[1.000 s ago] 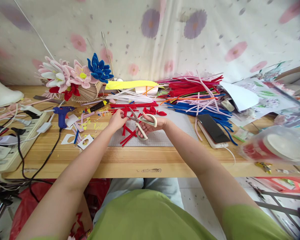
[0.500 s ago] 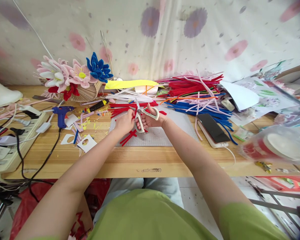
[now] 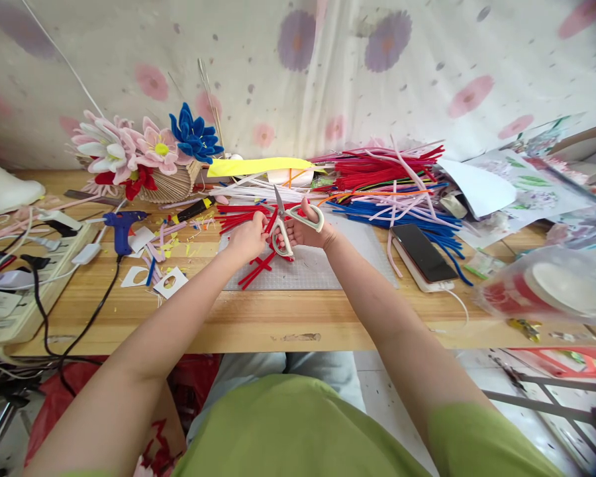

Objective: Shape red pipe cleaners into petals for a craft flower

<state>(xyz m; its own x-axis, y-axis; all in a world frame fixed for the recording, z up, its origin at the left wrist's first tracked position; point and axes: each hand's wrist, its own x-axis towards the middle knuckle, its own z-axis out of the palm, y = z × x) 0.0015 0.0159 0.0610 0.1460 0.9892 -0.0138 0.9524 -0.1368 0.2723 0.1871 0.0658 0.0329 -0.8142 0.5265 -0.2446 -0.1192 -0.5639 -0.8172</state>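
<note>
White-handled scissors (image 3: 283, 232) are in my right hand (image 3: 305, 230), fingers and thumb through the handle loops, with the blades spread apart. My left hand (image 3: 251, 237) is closed just left of the blades, pinching a red pipe cleaner (image 3: 273, 217) that stands up beside them. Under and behind my hands, several red pipe cleaners (image 3: 233, 211) lie on a grey cutting mat (image 3: 347, 265). Short red pieces (image 3: 254, 271) rest crosswise on the mat in front of my left hand.
A blue glue gun (image 3: 123, 228), paper pieces (image 3: 171, 285) and a power strip (image 3: 44, 278) lie to the left. Pipe cleaner flowers (image 3: 161, 149) stand behind. Bundles of blue pipe cleaners (image 3: 412, 225), a phone (image 3: 422, 252) and a bagged cup (image 3: 551, 291) are on the right.
The scissors' handles have spread wider and the blades have opened. Both hands have shifted slightly, with the right hand a little higher and further right.
</note>
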